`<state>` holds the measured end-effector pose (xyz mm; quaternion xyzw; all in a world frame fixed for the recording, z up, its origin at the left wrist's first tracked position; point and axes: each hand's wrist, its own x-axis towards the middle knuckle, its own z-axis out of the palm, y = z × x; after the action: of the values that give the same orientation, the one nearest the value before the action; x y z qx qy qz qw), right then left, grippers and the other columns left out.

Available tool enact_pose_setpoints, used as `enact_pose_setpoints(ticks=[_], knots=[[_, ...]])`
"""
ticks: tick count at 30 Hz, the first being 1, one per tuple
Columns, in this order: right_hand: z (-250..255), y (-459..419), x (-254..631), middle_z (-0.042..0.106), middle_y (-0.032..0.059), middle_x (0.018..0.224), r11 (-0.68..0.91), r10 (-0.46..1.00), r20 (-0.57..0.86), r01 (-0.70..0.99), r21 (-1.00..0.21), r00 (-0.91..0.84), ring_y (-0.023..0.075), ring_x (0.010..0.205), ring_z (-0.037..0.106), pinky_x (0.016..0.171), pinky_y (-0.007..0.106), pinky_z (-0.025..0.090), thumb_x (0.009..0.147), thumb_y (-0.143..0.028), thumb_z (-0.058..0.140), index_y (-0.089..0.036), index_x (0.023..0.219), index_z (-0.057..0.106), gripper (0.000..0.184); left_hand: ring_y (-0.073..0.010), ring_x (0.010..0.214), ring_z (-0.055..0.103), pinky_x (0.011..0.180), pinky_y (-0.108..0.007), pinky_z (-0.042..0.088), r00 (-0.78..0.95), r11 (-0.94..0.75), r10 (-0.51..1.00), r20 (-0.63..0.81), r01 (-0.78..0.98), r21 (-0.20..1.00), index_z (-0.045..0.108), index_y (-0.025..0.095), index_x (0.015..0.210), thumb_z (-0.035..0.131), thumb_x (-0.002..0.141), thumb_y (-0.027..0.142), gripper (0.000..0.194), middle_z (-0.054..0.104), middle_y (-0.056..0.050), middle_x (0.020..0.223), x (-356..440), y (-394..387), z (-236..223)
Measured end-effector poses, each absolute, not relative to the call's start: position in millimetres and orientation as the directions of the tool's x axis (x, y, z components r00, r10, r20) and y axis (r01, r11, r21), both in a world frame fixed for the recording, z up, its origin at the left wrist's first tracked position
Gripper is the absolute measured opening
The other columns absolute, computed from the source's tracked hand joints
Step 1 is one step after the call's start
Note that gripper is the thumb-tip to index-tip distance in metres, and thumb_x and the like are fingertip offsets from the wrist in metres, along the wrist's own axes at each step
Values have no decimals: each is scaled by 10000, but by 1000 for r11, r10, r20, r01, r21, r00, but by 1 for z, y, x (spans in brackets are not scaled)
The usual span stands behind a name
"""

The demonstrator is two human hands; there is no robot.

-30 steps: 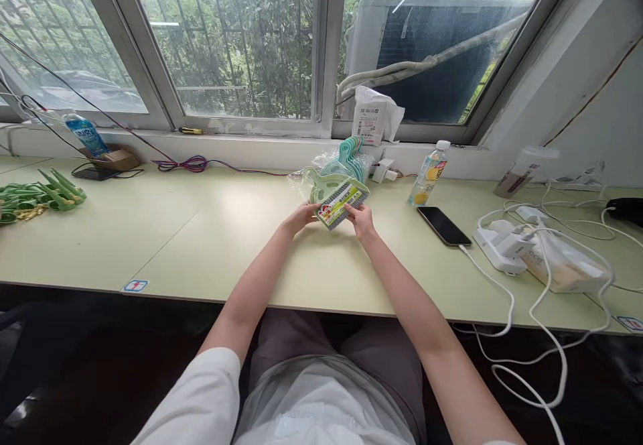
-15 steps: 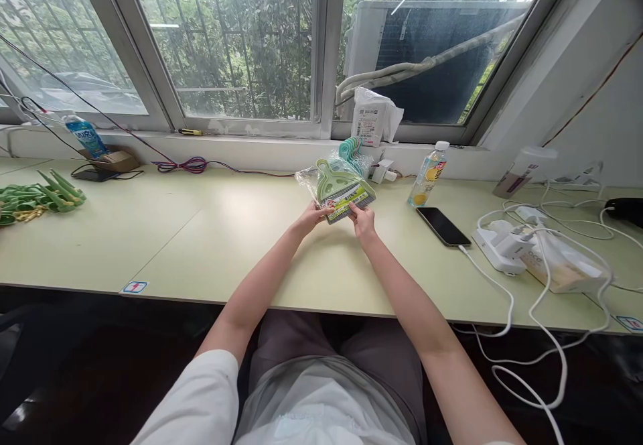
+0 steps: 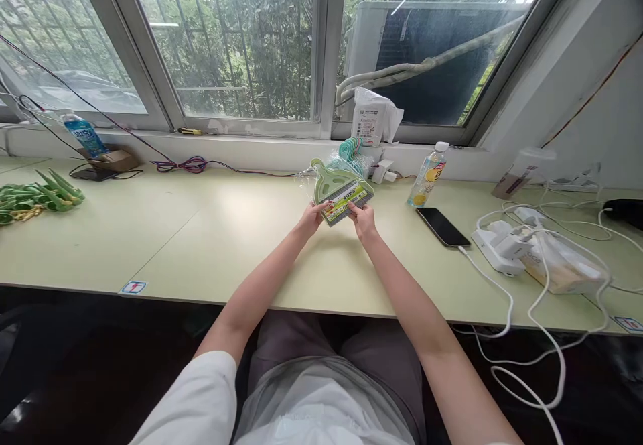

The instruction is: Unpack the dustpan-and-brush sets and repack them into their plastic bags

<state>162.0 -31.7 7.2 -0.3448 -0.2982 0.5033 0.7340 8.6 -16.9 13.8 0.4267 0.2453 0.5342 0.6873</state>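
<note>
A small green dustpan and brush set (image 3: 337, 182) in clear plastic wrap is held up just above the desk, tilted, with a yellow-green printed label facing me. My left hand (image 3: 312, 218) is closed on its lower left corner, thumb over the front. On its lower right edge, my right hand (image 3: 364, 220) is closed too, with the thumb on the label. The fingers behind the package are hidden. Just behind the set, a bunch of teal hangers (image 3: 350, 149) lies near the wall, partly covered by it.
To the right stand a drink bottle (image 3: 428, 175), a phone (image 3: 443, 226) on a charging cable, a power strip (image 3: 498, 249) and a tissue pack (image 3: 565, 264). Leafy vegetables (image 3: 43, 197) and a blue bottle (image 3: 85, 135) lie left. A white package (image 3: 374, 118) sits on the sill.
The dustpan and brush set has turned slightly in my hands, and its loose plastic on the left has shifted. Both hands keep their hold at nearly the same spot.
</note>
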Motion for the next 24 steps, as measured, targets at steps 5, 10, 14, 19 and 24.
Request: enact_pose_setpoints(ticks=[5, 10, 14, 19, 24], knots=[[9, -31, 164, 730, 38, 866, 302, 893, 34, -542, -784, 449, 196, 849, 703, 830, 358, 604, 646, -136, 772, -161, 809, 611, 230, -223, 1095, 614, 1020, -418, 418, 506, 180, 858, 92, -464, 867, 567, 182, 1145, 706, 763, 198, 407, 641, -83, 1209, 20, -32, 9], [10, -30, 168, 728, 34, 834, 272, 892, -16, -566, -778, 452, 186, 870, 701, 843, 343, 600, 661, -94, 740, -170, 767, 594, 196, -240, 1177, 563, 975, -402, 448, 521, 154, 848, 97, -418, 895, 548, 216, 1191, 706, 776, 330, 458, 577, -90, 1308, 24, -32, 11], [11, -31, 167, 727, 33, 812, 216, 937, 14, -547, -809, 350, 203, 867, 703, 825, 364, 608, 640, -80, 756, -164, 771, 607, 215, -223, 1102, 595, 916, -341, 477, 291, 60, 953, 86, -461, 885, 554, 184, 1110, 749, 708, 312, 465, 635, -90, 1190, 18, -23, 11], [11, -32, 167, 726, 50, 823, 200, 940, 14, -519, -831, 341, 215, 877, 701, 830, 374, 603, 643, -68, 741, -148, 798, 610, 218, -212, 1009, 619, 844, -331, 498, 369, 68, 927, 68, -344, 937, 558, 190, 1123, 779, 653, 295, 529, 656, -80, 1133, 13, -24, 6], [7, -29, 172, 713, 15, 768, 192, 932, -23, -548, -814, 362, 175, 811, 696, 805, 346, 608, 652, -43, 711, -168, 836, 602, 248, -219, 1007, 617, 787, -327, 512, 360, 62, 932, 51, -294, 954, 543, 204, 1161, 748, 680, 364, 547, 643, -88, 1174, 20, -28, 6]])
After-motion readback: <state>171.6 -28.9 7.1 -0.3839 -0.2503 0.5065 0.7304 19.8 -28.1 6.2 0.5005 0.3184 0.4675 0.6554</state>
